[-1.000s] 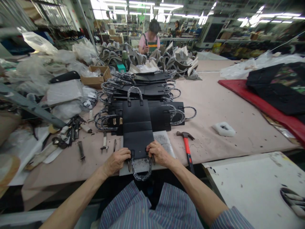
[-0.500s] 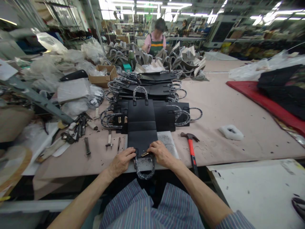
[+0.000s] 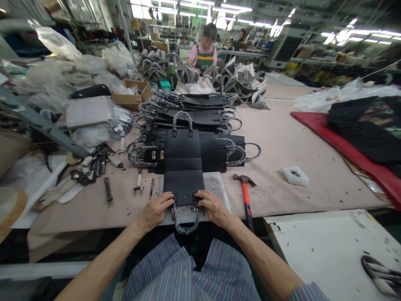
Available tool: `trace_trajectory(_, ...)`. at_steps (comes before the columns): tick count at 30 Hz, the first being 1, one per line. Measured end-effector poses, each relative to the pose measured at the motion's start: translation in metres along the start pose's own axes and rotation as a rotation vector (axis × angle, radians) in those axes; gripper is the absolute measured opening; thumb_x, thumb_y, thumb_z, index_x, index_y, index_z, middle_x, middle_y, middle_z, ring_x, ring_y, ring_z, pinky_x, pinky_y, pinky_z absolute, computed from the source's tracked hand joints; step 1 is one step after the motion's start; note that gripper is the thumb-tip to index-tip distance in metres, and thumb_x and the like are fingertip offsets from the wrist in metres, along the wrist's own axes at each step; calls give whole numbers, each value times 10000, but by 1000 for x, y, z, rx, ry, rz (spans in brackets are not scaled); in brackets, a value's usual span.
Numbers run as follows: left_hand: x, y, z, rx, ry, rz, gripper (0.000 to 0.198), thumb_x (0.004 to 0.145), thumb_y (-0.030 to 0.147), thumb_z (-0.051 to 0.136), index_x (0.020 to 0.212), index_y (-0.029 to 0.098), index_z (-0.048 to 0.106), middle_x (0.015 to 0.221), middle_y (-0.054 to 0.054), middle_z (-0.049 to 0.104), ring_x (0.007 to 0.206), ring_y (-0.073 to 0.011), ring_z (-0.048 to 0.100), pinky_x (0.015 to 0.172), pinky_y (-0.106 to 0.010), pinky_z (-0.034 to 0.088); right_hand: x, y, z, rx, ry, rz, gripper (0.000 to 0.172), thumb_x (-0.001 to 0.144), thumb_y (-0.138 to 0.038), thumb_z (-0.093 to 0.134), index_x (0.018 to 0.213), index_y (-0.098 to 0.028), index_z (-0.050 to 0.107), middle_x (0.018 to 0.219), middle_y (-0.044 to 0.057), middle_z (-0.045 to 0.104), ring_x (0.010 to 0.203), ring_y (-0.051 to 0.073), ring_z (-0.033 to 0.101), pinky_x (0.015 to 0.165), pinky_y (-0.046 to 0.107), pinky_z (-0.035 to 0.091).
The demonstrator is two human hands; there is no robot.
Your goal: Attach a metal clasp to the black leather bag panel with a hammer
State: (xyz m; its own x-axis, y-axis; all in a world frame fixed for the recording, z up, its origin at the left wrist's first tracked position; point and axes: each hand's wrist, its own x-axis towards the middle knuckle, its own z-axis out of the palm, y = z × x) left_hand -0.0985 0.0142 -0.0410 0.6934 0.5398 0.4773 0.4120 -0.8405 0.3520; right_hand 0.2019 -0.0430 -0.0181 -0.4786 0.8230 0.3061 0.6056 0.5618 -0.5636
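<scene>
A flat black handbag body (image 3: 183,167) lies lengthwise before me, its near end on a pale slab (image 3: 216,184). Plastic-wrapped loop handles stand out at both ends, the near handle (image 3: 187,229) hanging toward my lap. My left hand (image 3: 156,211) pinches the near left corner of the bag body, beside the handle's base. At the near right corner, my right hand (image 3: 214,207) grips the edge with bent fingers. A small light dot shows on the leather between the hands. Whether a small metal part is under my right fingers is hidden.
A claw hammer (image 3: 246,196) with a red handle lies to the right, a white block (image 3: 295,175) beyond it. Stacked black bag bodies (image 3: 213,152) lie behind. Loose tools (image 3: 100,163) and a cardboard box (image 3: 133,94) are leftward. Across the table sits a person (image 3: 204,52).
My right hand has shifted from the gold-coloured metal piece on the leather to the near right corner. That piece no longer shows. My left hand stays at the left corner.
</scene>
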Motion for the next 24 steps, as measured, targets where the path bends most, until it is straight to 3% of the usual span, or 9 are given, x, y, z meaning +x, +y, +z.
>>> trace_trajectory(4, 1, 6, -2, -13, 1, -43, 440, 847, -58, 389, 1136, 145, 651, 1252, -131, 641, 1245, -222, 570, 1064, -413, 518, -15, -3, 14, -59, 37, 37, 575, 891, -10, 332, 1403, -223, 483, 1459, 107, 493, 1419, 221, 363, 1161, 555, 328)
trace_trajectory(7, 0, 14, -5, -34, -20, -82, 441, 846, -41, 412, 1167, 151, 645, 1258, -128, 639, 1248, -217, 568, 1063, -401, 520, -18, -1, 21, -116, 16, 50, 580, 894, -44, 360, 1402, -285, 499, 1509, 72, 440, 1436, 248, 338, 1181, 573, 294)
trace_trajectory(10, -3, 18, -10, -94, 7, -184, 487, 862, -21, 408, 1265, 172, 602, 1316, -114, 617, 1253, -194, 567, 1072, -381, 508, -18, 5, 27, -95, 105, 103, 571, 927, -113, 367, 1461, -308, 423, 1526, 67, 408, 1426, 254, 354, 1170, 548, 338)
trace_trajectory(13, -9, 9, -24, -53, 154, -385, 385, 910, 52, 431, 1213, 177, 632, 1227, -103, 669, 1163, -193, 624, 1026, -360, 526, -18, 12, 32, -123, 205, 176, 576, 935, -182, 403, 1497, -298, 357, 1523, 84, 396, 1424, 281, 348, 1158, 569, 348)
trace_trajectory(16, -11, -12, -47, 135, 267, -730, 234, 926, 147, 494, 1047, 186, 690, 1052, -88, 724, 988, -221, 682, 900, -347, 551, -18, 18, 36, -200, 200, 212, 580, 924, -184, 413, 1491, -290, 360, 1518, 82, 405, 1429, 296, 335, 1169, 606, 298)
trace_trajectory(18, -9, -28, -65, 234, 236, -942, 187, 915, 185, 531, 987, 194, 704, 1001, -78, 734, 926, -235, 687, 829, -334, 539, -17, 19, 37, -209, 176, 212, 592, 916, -155, 394, 1493, -282, 347, 1523, 75, 406, 1432, 283, 335, 1178, 606, 278)
trace_trajectory(20, -3, -39, -77, 274, 140, -1056, 166, 907, 214, 555, 954, 200, 713, 970, -73, 740, 909, -243, 685, 796, -319, 516, -15, 21, 38, -191, 172, 212, 607, 908, -137, 387, 1497, -273, 330, 1522, 74, 414, 1429, 266, 346, 1182, 593, 280)
trace_trajectory(24, 16, -38, -79, 301, -64, -1068, 194, 930, 260, 533, 952, 195, 714, 969, -87, 741, 926, -251, 681, 791, -317, 484, -15, 23, 38, -145, 193, 229, 633, 895, -137, 401, 1508, -263, 306, 1500, 89, 447, 1415, 258, 375, 1185, 578, 288)
